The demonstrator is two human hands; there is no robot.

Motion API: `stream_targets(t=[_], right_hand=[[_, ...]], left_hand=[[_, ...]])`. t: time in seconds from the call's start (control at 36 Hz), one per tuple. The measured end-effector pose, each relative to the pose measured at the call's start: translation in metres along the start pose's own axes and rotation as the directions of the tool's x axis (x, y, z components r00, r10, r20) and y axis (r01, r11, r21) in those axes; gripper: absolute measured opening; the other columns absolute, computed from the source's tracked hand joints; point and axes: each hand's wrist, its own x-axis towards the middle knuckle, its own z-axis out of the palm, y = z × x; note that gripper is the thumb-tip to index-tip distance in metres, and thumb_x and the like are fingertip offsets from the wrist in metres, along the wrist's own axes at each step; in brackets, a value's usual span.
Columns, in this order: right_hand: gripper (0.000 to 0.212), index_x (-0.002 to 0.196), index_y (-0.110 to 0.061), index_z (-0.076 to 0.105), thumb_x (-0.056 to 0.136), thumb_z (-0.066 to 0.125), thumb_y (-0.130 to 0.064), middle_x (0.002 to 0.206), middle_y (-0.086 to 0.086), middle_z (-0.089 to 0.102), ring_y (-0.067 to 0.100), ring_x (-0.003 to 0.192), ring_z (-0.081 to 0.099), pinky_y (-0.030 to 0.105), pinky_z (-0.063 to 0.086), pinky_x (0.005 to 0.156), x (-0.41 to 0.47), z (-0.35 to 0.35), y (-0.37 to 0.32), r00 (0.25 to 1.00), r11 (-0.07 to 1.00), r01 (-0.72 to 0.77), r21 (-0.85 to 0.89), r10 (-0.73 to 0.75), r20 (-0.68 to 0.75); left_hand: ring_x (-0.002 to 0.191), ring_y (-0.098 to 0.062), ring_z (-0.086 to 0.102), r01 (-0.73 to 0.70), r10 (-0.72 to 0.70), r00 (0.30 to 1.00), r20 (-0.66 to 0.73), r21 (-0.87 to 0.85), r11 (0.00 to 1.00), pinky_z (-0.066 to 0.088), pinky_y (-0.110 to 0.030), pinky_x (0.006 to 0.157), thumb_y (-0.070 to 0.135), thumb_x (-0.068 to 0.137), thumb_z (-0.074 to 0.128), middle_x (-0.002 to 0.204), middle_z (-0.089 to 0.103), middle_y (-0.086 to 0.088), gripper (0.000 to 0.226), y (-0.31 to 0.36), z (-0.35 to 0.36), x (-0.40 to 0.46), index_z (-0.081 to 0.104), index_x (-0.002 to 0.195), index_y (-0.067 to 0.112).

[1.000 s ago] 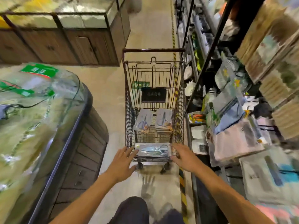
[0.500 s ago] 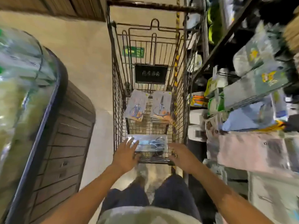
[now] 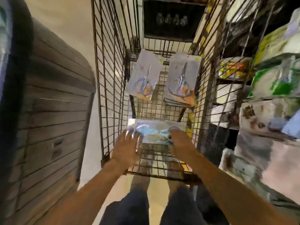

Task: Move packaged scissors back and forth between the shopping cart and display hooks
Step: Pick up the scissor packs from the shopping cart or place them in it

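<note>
Bare forearms, no sleeves in view; dark navy trousers [image 3: 162,208] on both legs.

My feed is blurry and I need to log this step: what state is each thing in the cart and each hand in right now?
Shopping cart: holds scissor packs on its wire floor.
Near pack: lying flat crosswise, between both hands.
Far-left pack: tilted, resting at the far end.
Far-right stack: several packs piled.
Left hand: fingers spread, at the near pack's left end.
Right hand: at its right end; grip unclear.
</note>
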Motion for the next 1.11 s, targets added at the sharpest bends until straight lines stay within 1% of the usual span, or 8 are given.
stream_targets(t=[0.11, 0.31, 0.58, 0.72, 0.83, 0.94, 1.06, 1.11], right_hand=[[0.067, 0.15, -0.01, 0.042, 0.088, 0.066, -0.014, 0.151, 0.018, 0.043, 0.037, 0.14, 0.041, 0.046, 0.037, 0.116, 0.049, 0.019, 0.013, 0.995, 0.998, 0.049, -0.029, -0.051, -0.086], [0.088, 0.136, -0.004, 0.059, 0.058, 0.094, -0.022, 0.134, 0.019, 0.06, 0.039, 0.12, 0.055, 0.051, 0.048, 0.103, 0.073, 0.045, 0.025, 0.946, 0.969, 0.109, -0.224, -0.17, -0.275], [0.073, 0.136, -0.013, 0.057, 0.072, 0.089, -0.027, 0.133, 0.009, 0.058, 0.028, 0.115, 0.056, 0.041, 0.055, 0.089, 0.059, 0.033, 0.025, 0.946, 0.964, 0.136, -0.23, -0.195, -0.257], [0.048, 0.138, -0.032, 0.052, 0.093, 0.069, -0.025, 0.13, 0.001, 0.063, 0.019, 0.104, 0.061, 0.023, 0.048, 0.077, 0.051, 0.01, 0.02, 0.994, 0.994, 0.093, -0.053, -0.096, -0.048], [0.031, 0.127, -0.031, 0.058, 0.097, 0.064, -0.026, 0.124, -0.002, 0.066, 0.021, 0.11, 0.062, 0.033, 0.051, 0.092, 0.034, -0.008, 0.015, 0.989, 0.991, 0.135, -0.018, -0.136, -0.056], [0.026, 0.112, -0.045, 0.056, 0.094, 0.063, -0.027, 0.107, -0.016, 0.062, 0.011, 0.096, 0.06, 0.02, 0.041, 0.067, 0.024, -0.016, 0.02, 0.984, 0.965, 0.116, 0.235, -0.08, -0.157], [0.027, 0.114, -0.036, 0.063, 0.087, 0.066, -0.036, 0.103, -0.012, 0.069, -0.003, 0.083, 0.067, 0.011, 0.046, 0.056, 0.012, -0.025, 0.022, 0.988, 0.779, 0.072, 0.623, 0.031, -0.154], [0.028, 0.117, -0.031, 0.064, 0.09, 0.07, -0.034, 0.112, -0.01, 0.07, -0.003, 0.094, 0.068, 0.011, 0.052, 0.059, 0.008, -0.026, 0.021, 0.986, 0.637, 0.067, 0.768, 0.074, -0.148]], left_hand=[[0.136, -0.04, 0.052, -0.007, 0.006, 0.996, -0.088, -0.016, 1.0, 0.041, -0.05, 0.11, 0.05, 0.091, 0.033, 0.147, 0.054, -0.018, 0.069, -0.012, 0.019, 0.028, 0.056, 0.143, 0.01], [0.157, -0.025, -0.003, 0.006, -0.018, 0.996, -0.093, -0.131, 0.991, -0.002, -0.034, 0.123, 0.055, 0.102, 0.032, 0.171, 0.001, 0.0, 0.07, -0.022, 0.046, 0.051, 0.006, 0.162, 0.028], [0.156, -0.019, 0.003, -0.028, -0.002, 0.993, -0.119, -0.258, 0.966, 0.01, -0.038, 0.125, 0.043, 0.104, 0.046, 0.169, 0.006, 0.006, 0.068, -0.019, 0.033, 0.036, 0.011, 0.161, 0.031], [0.155, -0.02, 0.009, -0.026, -0.006, 0.994, -0.106, -0.301, 0.953, 0.016, -0.039, 0.124, 0.039, 0.102, 0.051, 0.168, 0.012, 0.003, 0.069, -0.027, 0.029, 0.033, 0.016, 0.161, 0.029], [0.151, -0.023, 0.022, -0.023, -0.043, 0.987, -0.155, -0.4, 0.916, 0.026, -0.039, 0.121, 0.035, 0.098, 0.057, 0.163, 0.027, -0.004, 0.066, -0.027, 0.02, 0.026, 0.029, 0.157, 0.025], [0.146, -0.021, 0.032, -0.095, -0.047, 0.963, -0.264, -0.498, 0.862, 0.034, -0.035, 0.117, 0.038, 0.098, 0.055, 0.158, 0.036, 0.0, 0.063, -0.03, 0.011, 0.024, 0.033, 0.156, 0.029], [0.137, -0.001, 0.033, -0.18, -0.064, 0.935, -0.348, -0.623, 0.762, 0.022, -0.002, 0.105, 0.025, 0.1, 0.061, 0.15, 0.037, 0.012, 0.06, -0.021, -0.002, 0.025, 0.033, 0.152, 0.035], [0.138, 0.0, 0.033, -0.169, -0.11, 0.933, -0.344, -0.684, 0.71, 0.026, -0.012, 0.111, 0.028, 0.099, 0.062, 0.153, 0.035, 0.014, 0.064, -0.016, -0.003, 0.03, 0.031, 0.155, 0.032]])
